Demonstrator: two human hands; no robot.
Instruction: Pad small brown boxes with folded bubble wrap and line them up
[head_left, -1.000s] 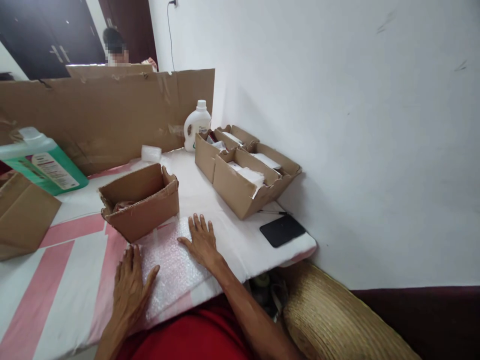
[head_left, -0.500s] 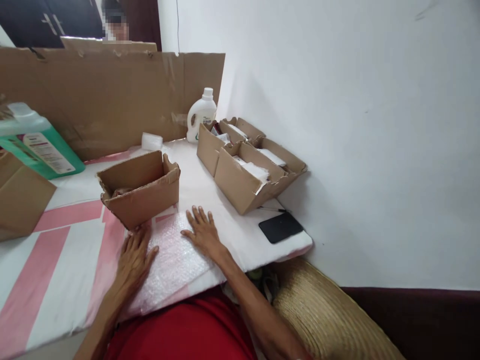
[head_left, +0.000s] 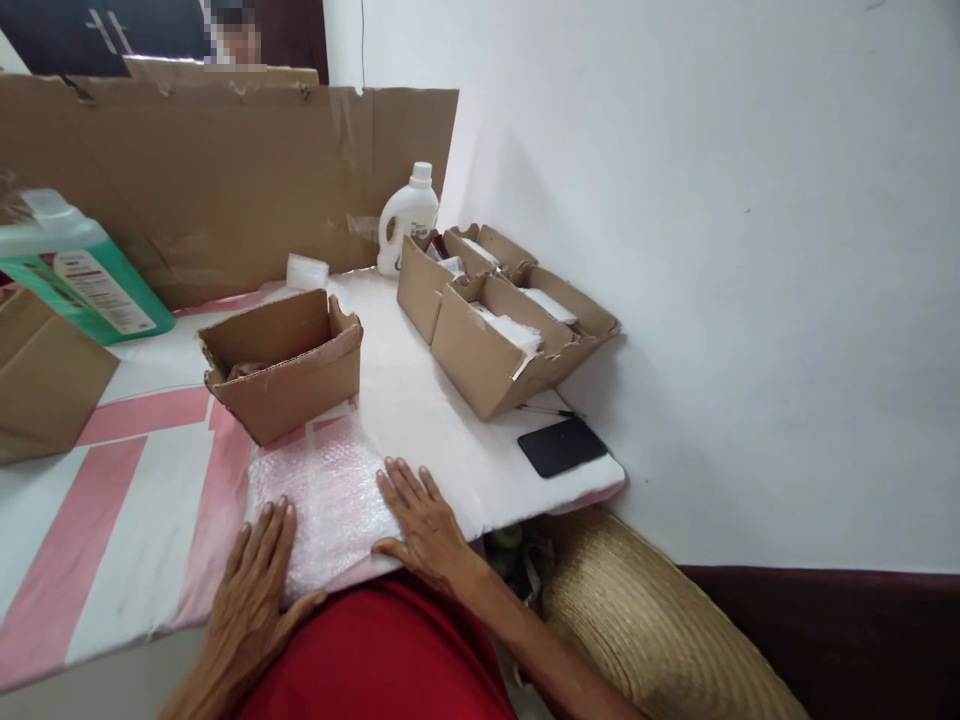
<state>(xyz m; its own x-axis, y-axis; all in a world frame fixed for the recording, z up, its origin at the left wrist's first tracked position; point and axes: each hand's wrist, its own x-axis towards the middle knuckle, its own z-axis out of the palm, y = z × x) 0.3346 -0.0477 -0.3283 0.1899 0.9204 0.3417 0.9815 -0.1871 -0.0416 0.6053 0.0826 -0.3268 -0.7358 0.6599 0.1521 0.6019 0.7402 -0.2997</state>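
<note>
A sheet of clear bubble wrap (head_left: 330, 500) lies flat at the table's front edge. My left hand (head_left: 255, 580) rests on its left side, palm down, with the fingers stretched out. On the right edge of the sheet lies my right hand (head_left: 424, 520), also flat, its thumb pointing left. Neither hand grips anything. Just beyond the sheet stands an open cardboard box (head_left: 300, 385), with something brown partly visible inside.
Cardboard bins (head_left: 472, 350) holding white packets stand at the right, near a black phone (head_left: 561, 446) and a pen. Behind are a white bottle (head_left: 411, 220), a green liquid jug (head_left: 90, 270) and a cardboard screen (head_left: 247, 190). A person's head shows beyond it.
Both hands have slid toward me over the bubble wrap, so more of its far part shows. The boxes, bottles and phone stay where they were on the table.
</note>
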